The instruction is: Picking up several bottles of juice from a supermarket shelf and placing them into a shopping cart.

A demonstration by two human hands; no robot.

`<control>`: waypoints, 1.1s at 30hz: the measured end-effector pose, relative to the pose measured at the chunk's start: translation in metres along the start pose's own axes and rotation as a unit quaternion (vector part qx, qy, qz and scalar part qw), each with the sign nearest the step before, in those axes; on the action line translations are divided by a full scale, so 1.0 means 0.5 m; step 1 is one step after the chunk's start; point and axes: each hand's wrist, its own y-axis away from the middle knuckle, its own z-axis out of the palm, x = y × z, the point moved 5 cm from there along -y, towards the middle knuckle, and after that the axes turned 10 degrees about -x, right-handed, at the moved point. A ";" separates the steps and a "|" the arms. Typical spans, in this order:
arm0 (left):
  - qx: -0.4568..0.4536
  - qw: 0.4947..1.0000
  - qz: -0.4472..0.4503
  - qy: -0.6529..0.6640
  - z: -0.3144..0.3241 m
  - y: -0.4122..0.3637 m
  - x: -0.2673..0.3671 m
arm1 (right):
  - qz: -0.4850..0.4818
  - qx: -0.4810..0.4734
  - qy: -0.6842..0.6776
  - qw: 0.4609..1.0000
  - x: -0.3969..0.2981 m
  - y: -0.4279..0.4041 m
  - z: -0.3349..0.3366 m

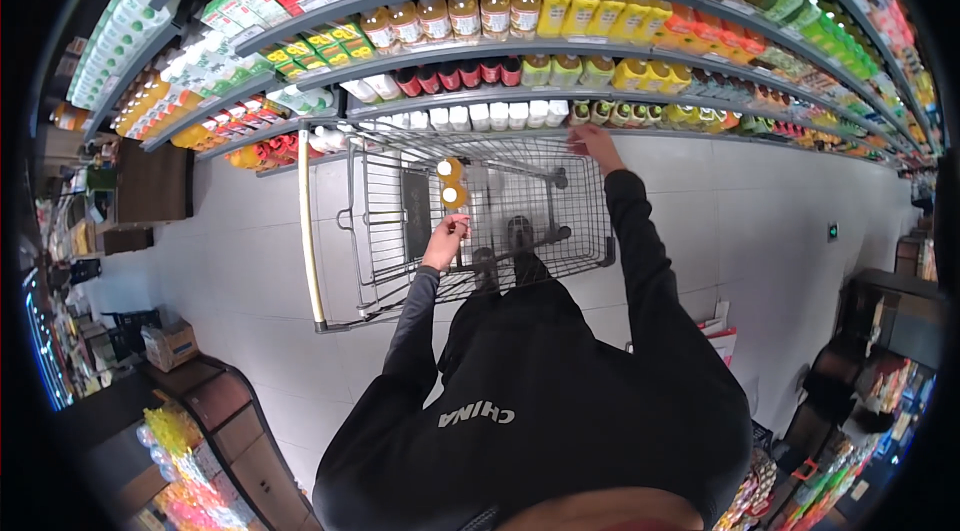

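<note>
A wire shopping cart [585,231] stands before me, alongside the drink shelves. Inside it are two bottles of orange drink with white caps, one bottle [452,195] nearer to me and the other bottle [449,170] just beyond. My left hand [448,240] is over the cart beside the nearer bottle, its fingers loosely bent and nothing visible in them. My right hand [594,144] reaches past the cart's far side to the bottom shelf, close to a row of dark-capped bottles [601,113]. That hand is blurred, and whether it grips anything is unclear.
Stocked shelves [480,50] of bottles and cartons curve across the far side. The cart's pale handle bar [304,223] is at its left end. A cardboard box [169,345] sits on a wooden display counter [232,411] at lower left. Grey tiles [750,231] cover the floor.
</note>
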 end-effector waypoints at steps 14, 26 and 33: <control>0.077 0.965 0.149 -0.200 -0.015 -0.356 0.490 | -0.227 0.067 0.331 0.914 -0.454 -0.267 0.093; 0.146 0.920 0.205 -0.301 -0.015 -0.571 0.690 | -0.182 0.130 0.447 0.866 -0.510 -0.339 0.135; 0.181 0.893 0.184 -0.369 0.054 -0.602 0.725 | -0.161 0.120 0.436 0.877 -0.500 -0.394 0.090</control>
